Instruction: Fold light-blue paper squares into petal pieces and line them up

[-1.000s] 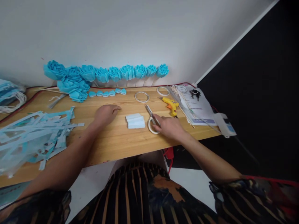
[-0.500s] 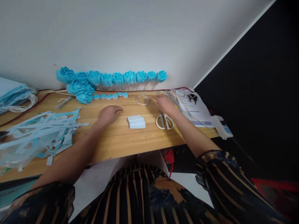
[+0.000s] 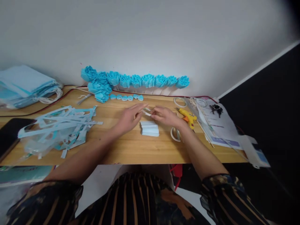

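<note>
Now, from the largest thing to the smallest:

- The wooden table (image 3: 131,153) sits further left and lower in the view than half a second ago. The head has turned, so the pile of cut blue strips (image 3: 58,128) and the row of blue paper flowers (image 3: 140,80) appear shifted to the right.
- The right hand (image 3: 166,115) has come back from the far edge, where it was reaching among the tape rings, and now meets the left hand (image 3: 127,118) over the middle of the table. The left hand has lifted off the wood, where it lay flat before.
- The stack of pale blue pieces (image 3: 149,128) lies unmoved, just below both hands and touched by neither.
- The scissors (image 3: 175,134) lie let go beside the right wrist. A second ago the right hand was on them.
- A small pale piece (image 3: 147,112), too small to tell ring from strip, is pinched between the two sets of fingertips, both narrowed onto it. By my reading, the work has passed from the scissors to this piece.
</note>
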The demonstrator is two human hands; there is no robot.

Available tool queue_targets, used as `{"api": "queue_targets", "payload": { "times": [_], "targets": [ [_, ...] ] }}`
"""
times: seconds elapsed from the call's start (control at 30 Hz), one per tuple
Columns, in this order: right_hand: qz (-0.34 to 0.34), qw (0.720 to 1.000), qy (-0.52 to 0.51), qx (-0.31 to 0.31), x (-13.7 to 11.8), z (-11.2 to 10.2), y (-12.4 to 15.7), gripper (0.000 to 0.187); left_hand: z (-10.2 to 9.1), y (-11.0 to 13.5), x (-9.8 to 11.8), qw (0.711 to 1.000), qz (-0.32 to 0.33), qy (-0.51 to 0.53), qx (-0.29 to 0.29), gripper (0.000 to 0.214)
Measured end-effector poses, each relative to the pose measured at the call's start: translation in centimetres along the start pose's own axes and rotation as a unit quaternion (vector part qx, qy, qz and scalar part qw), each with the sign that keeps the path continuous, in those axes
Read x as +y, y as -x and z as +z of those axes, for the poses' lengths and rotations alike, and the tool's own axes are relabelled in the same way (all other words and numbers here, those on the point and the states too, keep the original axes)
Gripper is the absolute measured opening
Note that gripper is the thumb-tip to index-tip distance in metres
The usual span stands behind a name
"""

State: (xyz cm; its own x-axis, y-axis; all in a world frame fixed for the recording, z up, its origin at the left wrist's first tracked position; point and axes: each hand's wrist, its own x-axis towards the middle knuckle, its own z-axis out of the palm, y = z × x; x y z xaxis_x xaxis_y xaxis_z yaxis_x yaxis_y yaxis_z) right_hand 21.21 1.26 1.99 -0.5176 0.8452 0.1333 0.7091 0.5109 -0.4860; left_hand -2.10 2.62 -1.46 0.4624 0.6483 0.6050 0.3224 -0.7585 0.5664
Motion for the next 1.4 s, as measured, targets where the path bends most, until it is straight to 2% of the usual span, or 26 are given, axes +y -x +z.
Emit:
{"api": "queue_targets", "payload": {
  "times": [0.13,0.3,0.4,0.47,0.6,0.67,0.87,1.0,1.13,1.23,1.4],
  "targets": [
    [-0.049,0.994,-0.066,0.073,-0.4,1.2,0.5,0.019,0.3,0.2,-0.3,0.998,-0.010,0.030,-0.049,0.036],
    [-0.093,0.985,-0.049,0.136,0.9,2.4,1.2,0.019,0.7,0.3,-1.1,0.993,-0.035,0.064,-0.095,0.027],
    [-0.115,0.979,-0.037,0.167,1.0,2.7,1.2,0.019,0.6,0.1,-0.9,0.989,-0.054,0.095,-0.100,0.024],
    [-0.117,0.974,-0.030,0.189,0.7,2.6,1.1,0.024,0.4,0.0,-0.4,0.983,-0.091,0.135,-0.088,0.023],
    [-0.081,0.973,0.004,0.218,0.4,2.4,1.2,0.047,-0.3,-0.3,0.5,0.942,-0.204,0.253,-0.079,0.021],
    [-0.063,0.973,0.010,0.224,0.4,2.5,1.2,0.053,-0.6,-0.4,0.8,0.917,-0.240,0.306,-0.083,0.022],
    [-0.036,0.972,0.020,0.233,0.3,2.7,1.2,0.049,-0.3,-0.5,0.5,0.860,-0.290,0.411,-0.090,0.031],
    [-0.020,0.970,0.004,0.242,0.2,2.9,1.2,0.047,0.0,-0.5,0.2,0.826,-0.316,0.459,-0.078,0.028],
    [0.007,0.967,-0.019,0.252,0.4,3.2,1.2,0.046,-0.1,-0.6,0.2,0.806,-0.334,0.486,-0.055,0.025],
    [0.032,0.958,-0.031,0.283,0.5,2.9,1.2,0.045,-0.3,-0.7,0.2,0.798,-0.334,0.499,-0.041,0.026],
    [0.128,0.933,0.011,0.338,-0.4,-0.5,3.2,0.044,-0.5,-1.0,-0.1,0.799,-0.338,0.498,0.010,0.028]
  ]
}}
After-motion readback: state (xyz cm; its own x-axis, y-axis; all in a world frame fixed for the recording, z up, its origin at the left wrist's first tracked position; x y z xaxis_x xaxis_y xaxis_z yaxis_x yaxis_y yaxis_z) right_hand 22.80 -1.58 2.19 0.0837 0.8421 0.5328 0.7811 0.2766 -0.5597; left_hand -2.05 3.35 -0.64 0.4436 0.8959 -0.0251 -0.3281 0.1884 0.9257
